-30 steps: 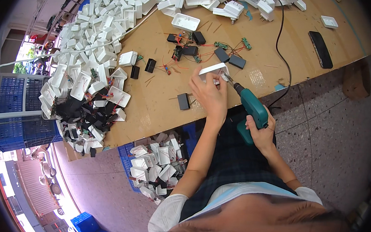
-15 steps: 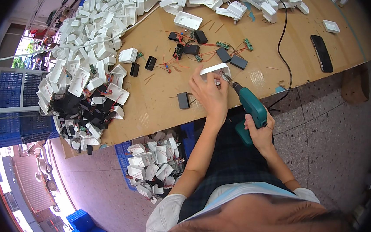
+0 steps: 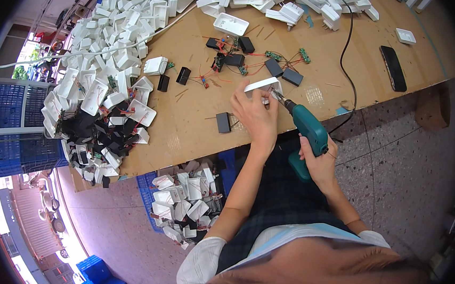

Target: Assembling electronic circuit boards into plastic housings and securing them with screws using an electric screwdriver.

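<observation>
My left hand (image 3: 258,111) grips a white plastic housing (image 3: 267,83) at the near edge of the table, its fingers wrapped round the side. My right hand (image 3: 319,159) is closed round the handle of a green electric screwdriver (image 3: 309,124). The tool points up and left, its tip at the housing's open side; whether it touches a screw I cannot make out. Just left of my left hand lies a black box-shaped part (image 3: 223,122). Beyond the housing are more black boxes (image 3: 274,67), small green circuit boards (image 3: 305,55) and red wires.
White housings (image 3: 121,32) are heaped at the back left, with black parts (image 3: 97,132) nearer me. A black cable (image 3: 346,50) crosses the table on the right, near a phone (image 3: 393,68). Below the table's front edge stands a blue crate (image 3: 148,197) of white parts.
The whole view has shifted slightly. Both hands, the housing and the electric screwdriver keep nearly the same position, with the tool still pointed at the housing.
</observation>
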`<state>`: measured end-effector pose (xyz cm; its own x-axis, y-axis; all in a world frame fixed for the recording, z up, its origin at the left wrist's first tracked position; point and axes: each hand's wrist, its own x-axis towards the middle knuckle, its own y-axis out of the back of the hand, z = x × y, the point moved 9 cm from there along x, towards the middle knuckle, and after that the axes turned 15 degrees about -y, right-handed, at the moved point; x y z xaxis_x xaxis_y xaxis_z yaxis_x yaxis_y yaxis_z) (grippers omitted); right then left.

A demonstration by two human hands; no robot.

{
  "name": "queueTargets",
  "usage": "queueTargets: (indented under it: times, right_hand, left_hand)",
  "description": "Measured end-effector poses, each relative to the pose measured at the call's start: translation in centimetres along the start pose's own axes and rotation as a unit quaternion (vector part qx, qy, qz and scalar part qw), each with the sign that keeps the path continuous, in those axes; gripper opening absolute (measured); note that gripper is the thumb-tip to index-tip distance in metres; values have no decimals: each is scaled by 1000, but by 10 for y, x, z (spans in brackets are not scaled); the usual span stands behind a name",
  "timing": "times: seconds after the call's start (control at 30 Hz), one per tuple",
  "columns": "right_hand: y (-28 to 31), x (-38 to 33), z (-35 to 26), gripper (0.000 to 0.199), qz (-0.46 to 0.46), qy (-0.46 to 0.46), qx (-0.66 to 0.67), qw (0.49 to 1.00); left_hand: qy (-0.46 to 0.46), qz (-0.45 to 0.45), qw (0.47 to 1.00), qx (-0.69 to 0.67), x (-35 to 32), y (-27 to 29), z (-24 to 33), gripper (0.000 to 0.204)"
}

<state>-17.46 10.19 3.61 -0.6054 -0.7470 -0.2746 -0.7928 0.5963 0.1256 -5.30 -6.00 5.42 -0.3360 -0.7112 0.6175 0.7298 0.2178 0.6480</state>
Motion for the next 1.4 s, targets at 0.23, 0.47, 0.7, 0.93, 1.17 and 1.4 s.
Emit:
queueTargets:
  times: [0.23,0.47,0.7,0.93,1.17,1.4]
  right_hand:
    - [0,-2,-6,15,11,2,-24,1000]
    - [-1,-2,-5,15,12,2,-19,1000]
    - [-3,-3,-2,14,10,11,-50,999]
    - [0,-3,1,18,23,6,-58,998]
    - [0,-5,0,19,38,52,-50,997]
    - [3,-5,3,19,38,65,-72,995]
  left_hand:
    - [7,-2,1000,-9,0,0,-1,19]
    - [13,-3,1000,-16,-1,0,-2,19]
    - [17,1,1000,-20,0,2,-2,18]
    - [17,3,1000,-22,0,1,-2,18]
    - [16,12,1000,-16,-2,2,-3,18]
    - [11,13,1000,-19,-1,2,-3,18]
